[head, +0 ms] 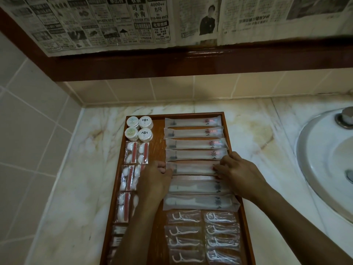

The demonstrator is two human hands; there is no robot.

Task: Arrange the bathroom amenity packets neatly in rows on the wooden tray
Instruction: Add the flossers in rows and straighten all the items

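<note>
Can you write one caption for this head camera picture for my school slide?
Two hands, left and right, straighten a long toothbrush packet on the wooden tray.
</note>
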